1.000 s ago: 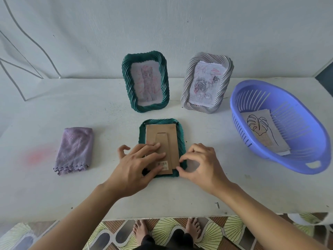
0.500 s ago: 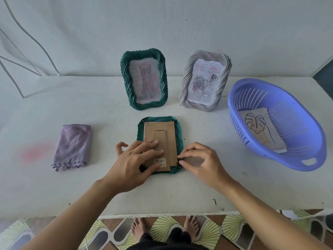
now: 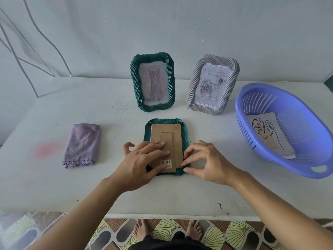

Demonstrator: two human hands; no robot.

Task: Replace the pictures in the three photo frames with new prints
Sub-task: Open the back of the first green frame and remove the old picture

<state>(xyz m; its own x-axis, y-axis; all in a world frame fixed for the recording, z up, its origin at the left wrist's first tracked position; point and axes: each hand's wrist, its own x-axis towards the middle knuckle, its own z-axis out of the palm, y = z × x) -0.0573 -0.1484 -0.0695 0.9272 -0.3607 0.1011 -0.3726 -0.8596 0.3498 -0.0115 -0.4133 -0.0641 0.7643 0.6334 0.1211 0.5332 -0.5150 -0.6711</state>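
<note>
A dark green photo frame (image 3: 184, 131) lies face down mid-table, its brown cardboard back (image 3: 167, 136) up. My left hand (image 3: 140, 163) presses flat on the lower left of that back. My right hand (image 3: 207, 161) pinches at the frame's lower right edge with thumb and fingertips. Behind stand a green frame (image 3: 152, 84) with a cat drawing and a grey frame (image 3: 212, 84) with a rose drawing. Prints with a leaf line drawing (image 3: 270, 136) lie in the purple basket (image 3: 306, 166).
A folded lilac cloth (image 3: 82, 146) lies left of the flat frame. A pink stain marks the white table (image 3: 54, 177) at far left. The wall rises just behind the standing frames. My bare feet show below the table's front edge.
My right hand's fingers have shifted slightly along the frame's lower right edge. The left hand stays pressed on the cardboard back.
</note>
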